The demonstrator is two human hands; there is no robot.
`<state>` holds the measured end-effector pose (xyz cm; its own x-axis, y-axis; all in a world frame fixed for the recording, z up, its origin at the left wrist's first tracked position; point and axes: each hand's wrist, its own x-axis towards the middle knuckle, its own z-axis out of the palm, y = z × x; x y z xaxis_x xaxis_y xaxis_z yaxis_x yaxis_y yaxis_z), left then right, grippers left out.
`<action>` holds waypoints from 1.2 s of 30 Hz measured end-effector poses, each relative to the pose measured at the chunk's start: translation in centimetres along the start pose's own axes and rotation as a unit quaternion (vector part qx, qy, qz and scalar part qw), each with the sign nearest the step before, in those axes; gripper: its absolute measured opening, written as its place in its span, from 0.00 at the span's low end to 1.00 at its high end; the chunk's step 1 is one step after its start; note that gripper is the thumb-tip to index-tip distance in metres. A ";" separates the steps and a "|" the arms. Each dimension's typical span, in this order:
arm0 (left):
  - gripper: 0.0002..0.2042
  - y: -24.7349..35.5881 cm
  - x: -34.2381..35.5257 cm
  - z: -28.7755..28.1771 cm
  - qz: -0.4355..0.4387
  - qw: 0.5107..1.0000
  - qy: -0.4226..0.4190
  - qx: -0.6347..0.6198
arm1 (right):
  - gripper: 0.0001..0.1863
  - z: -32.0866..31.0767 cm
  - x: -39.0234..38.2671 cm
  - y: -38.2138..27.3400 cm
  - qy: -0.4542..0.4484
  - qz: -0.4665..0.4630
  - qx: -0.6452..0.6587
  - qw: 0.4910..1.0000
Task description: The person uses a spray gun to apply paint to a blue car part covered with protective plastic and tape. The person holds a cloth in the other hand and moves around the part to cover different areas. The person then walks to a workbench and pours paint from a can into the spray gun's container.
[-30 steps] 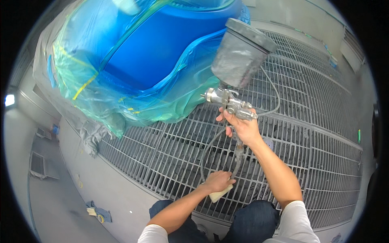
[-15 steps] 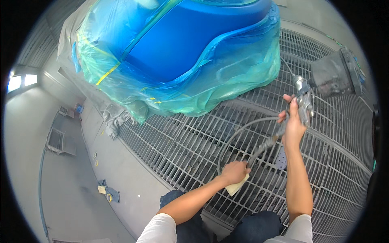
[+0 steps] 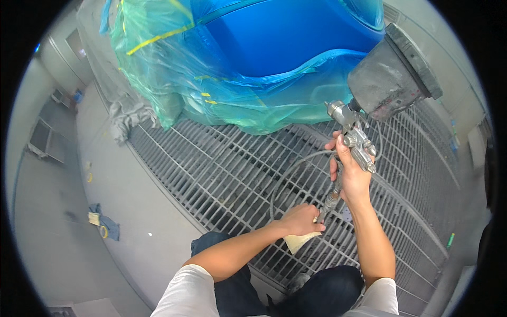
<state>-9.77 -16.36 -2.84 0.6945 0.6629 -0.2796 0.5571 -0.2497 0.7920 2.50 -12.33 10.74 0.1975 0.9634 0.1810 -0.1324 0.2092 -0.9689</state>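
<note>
Plainly, the right hand grips the gun above the grating. The gun's body slants from its nozzle, at upper left, down to the right; the nozzle points toward the sheet around the blue panel. Farther from the gun and nearer the grating's near edge, the left hand closes on the cloth and hose. The cup is tilted and lidded, its contents hidden.
</note>
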 end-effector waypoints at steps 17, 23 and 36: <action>0.11 -3.1 -4.3 -8.6 0.042 0.997 0.016 0.057 | 0.11 7.1 -2.4 1.6 0.082 -0.014 -0.194 0.978; 0.07 1.3 -6.5 -13.0 0.273 0.785 0.546 -0.105 | 0.09 7.0 -3.0 3.5 0.102 0.003 -0.128 0.986; 0.07 5.1 -6.1 -11.2 0.446 0.656 0.596 0.124 | 0.07 8.3 -3.4 3.8 0.039 -0.144 -0.161 0.976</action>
<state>-16.26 -13.78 8.92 0.0265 0.2189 0.9754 0.3302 -0.9229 0.1981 -6.74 -13.39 7.86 0.2565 0.8543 0.4521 0.2492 0.3935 -0.8849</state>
